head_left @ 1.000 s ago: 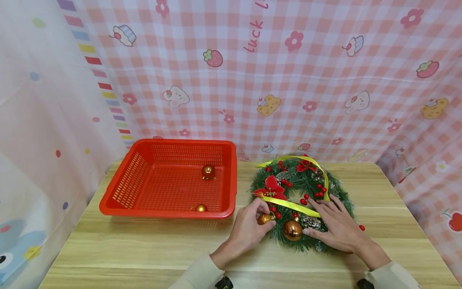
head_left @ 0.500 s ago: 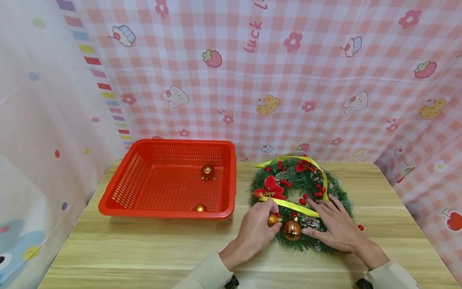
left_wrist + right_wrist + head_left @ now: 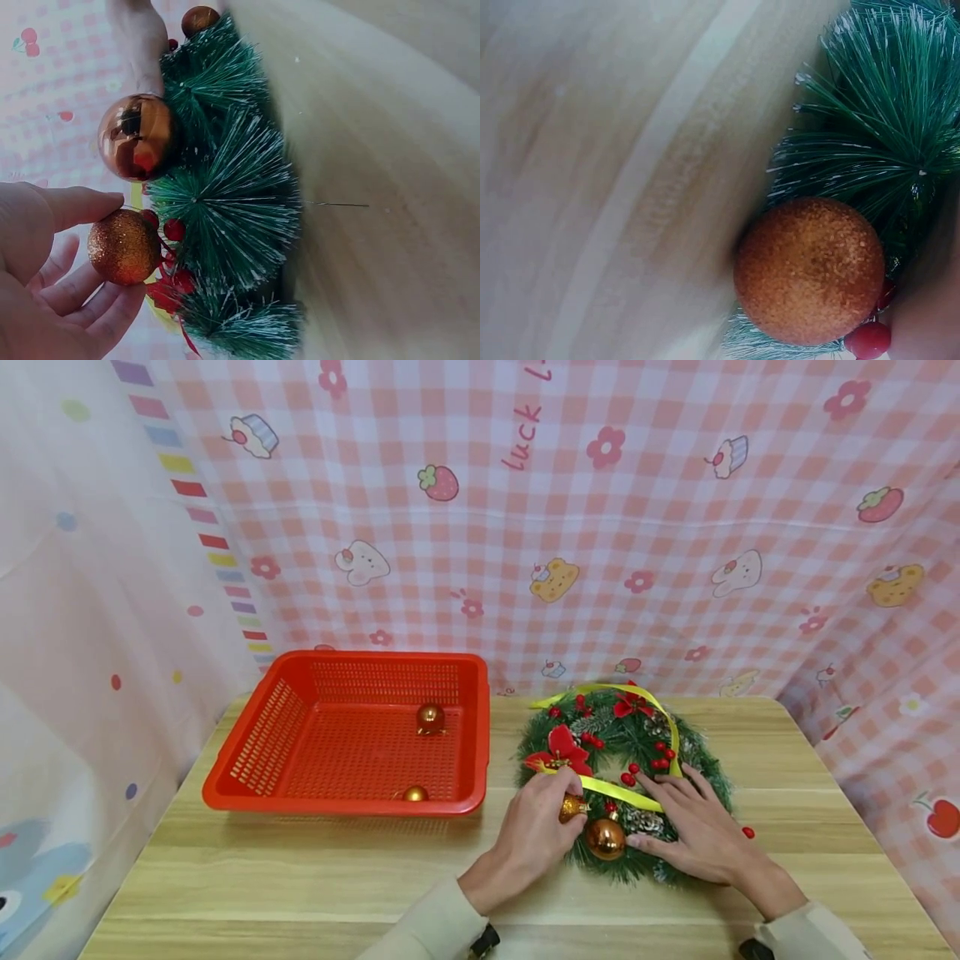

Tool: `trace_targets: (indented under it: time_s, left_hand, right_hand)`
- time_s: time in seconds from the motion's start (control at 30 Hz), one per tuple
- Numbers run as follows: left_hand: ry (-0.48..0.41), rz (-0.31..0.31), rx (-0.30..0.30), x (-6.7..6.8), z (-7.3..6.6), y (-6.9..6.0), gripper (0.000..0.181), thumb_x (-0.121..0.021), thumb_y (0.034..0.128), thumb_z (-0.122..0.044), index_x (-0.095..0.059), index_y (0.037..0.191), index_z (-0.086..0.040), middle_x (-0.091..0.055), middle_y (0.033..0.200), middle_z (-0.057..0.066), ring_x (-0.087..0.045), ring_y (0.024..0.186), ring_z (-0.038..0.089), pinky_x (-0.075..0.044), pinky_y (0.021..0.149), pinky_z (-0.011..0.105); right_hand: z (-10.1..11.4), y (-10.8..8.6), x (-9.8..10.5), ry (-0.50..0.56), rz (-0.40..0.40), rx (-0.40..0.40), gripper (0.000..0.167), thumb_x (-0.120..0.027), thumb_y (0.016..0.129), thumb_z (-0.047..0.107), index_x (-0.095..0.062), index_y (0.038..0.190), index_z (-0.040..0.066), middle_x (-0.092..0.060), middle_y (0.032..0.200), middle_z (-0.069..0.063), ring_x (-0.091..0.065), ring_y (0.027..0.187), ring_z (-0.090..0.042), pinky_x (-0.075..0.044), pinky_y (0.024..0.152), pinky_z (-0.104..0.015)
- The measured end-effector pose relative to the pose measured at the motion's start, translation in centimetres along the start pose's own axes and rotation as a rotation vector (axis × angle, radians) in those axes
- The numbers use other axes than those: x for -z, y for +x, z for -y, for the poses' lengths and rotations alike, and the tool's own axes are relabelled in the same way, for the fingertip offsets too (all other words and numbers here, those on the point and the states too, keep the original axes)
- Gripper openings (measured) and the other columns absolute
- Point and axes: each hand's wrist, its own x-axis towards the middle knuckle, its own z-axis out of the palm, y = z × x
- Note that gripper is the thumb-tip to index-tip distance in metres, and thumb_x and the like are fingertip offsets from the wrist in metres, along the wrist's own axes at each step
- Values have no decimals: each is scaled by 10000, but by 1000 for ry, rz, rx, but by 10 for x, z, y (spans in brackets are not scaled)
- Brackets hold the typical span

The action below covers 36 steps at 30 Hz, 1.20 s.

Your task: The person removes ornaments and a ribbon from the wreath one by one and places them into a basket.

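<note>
Nearby sits a red plastic basket, and a yellow ribbon crosses the round green wreath, where the left hand pinches a glittery gold ball in bent fingers and the right hand rests with fingers spread.

A hand could pass along the wooden tabletop before the red plastic basket, whose walls block low sideways entry. The left hand, right hand and shiny copper bauble obstruct the wreath's near side.

the hands hide parts of the wreath, which the right wrist view's edge crops.
</note>
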Motion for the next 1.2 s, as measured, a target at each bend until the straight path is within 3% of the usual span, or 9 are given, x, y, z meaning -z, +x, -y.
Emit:
trace_targets:
  time_s: [0.3, 0.43, 0.63, 0.77, 1.0, 1.2]
  left_hand:
    - [-7, -33, -32, 1, 0, 7, 310, -837, 793, -148, -586, 974, -147, -700, 931, -32, -598, 838, 100, -483, 703, 192]
    - [-24, -63, -11, 2, 3, 11, 292, -825, 807, -148, -594, 985, -140, -682, 918, -21, -583, 825, 99, -482, 702, 189]
    - [-56, -50, 47, 6, 8, 14, 266, -805, 833, -146, -613, 1015, -124, -701, 958, 4, -621, 882, 133, -514, 755, 229]
    - [-63, -26, 51, 9, 9, 15, 254, -798, 840, -143, -621, 1021, -117, -712, 981, 7, -631, 905, 137, -516, 784, 234]
    - [-32, 78, -14, 12, 4, 17, 248, -787, 851, -172, -620, 1034, -151, -712, 999, -34, -609, 911, 110, -491, 766, 207]
    - [-35, 142, 59, 17, 3, 3, 214, -774, 855, -171, -622, 1004, -150, -716, 984, -29, -618, 908, 125, -501, 764, 250]
  right_hand:
    - [-1, -1, -1, 3, -3, -4, 838, -627, 880, 608, -400, 1518, 115, -602, 1319, -174, -476, 1292, -379, -114, 1162, -568]
    - [0, -1, 0, 3, -10, 0, 832, -629, 881, 603, -405, 1515, 112, -602, 1319, -170, -476, 1295, -378, -117, 1160, -572]
    - [2, -1, 0, 6, -12, 6, 825, -629, 883, 598, -409, 1512, 111, -601, 1320, -169, -473, 1299, -386, -124, 1153, -577]
    - [1, -1, 0, 3, -20, 7, 823, -633, 882, 596, -412, 1511, 114, -606, 1310, -165, -478, 1291, -377, -116, 1159, -568]
    - [-1, 1, -3, 5, -3, -4, 826, -619, 885, 610, -409, 1514, 118, -605, 1308, -162, -472, 1293, -373, -97, 1169, -556]
    - [-2, 1, -3, -5, -4, -3, 824, -615, 886, 614, -415, 1511, 117, -609, 1301, -152, -481, 1281, -364, -98, 1169, -551]
